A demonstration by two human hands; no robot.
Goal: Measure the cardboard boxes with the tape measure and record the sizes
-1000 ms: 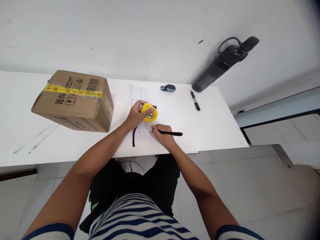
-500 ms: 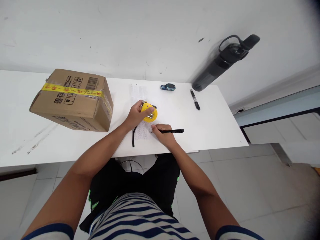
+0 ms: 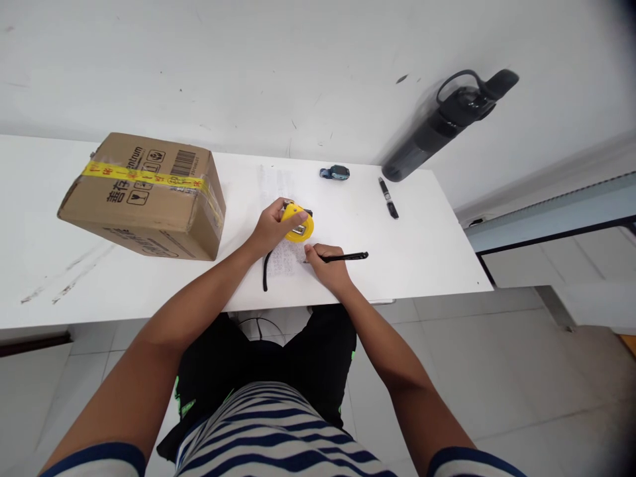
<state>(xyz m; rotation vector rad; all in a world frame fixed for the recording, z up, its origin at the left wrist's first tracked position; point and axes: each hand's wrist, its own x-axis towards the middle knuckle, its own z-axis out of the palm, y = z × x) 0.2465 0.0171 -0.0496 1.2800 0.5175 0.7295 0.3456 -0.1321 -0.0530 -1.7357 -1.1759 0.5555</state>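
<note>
My left hand is closed around a yellow tape measure, held over a sheet of paper covered in small writing. Just to the right, my right hand rests low on the paper's right edge with its fingers closed on a black pen. The pen's rear end points right; its tip is mostly hidden by the fingers. A black strap emerges from under my left wrist and lies along the paper's left side.
A taped cardboard box stands on the white table at the left. Toward the back lie a wristwatch and a black marker. A dark bottle stands at the back right, by the wall.
My right hand with the pen has shifted very slightly to the right and up. The tape measure stays in my left hand, and the view has tilted a little.
</note>
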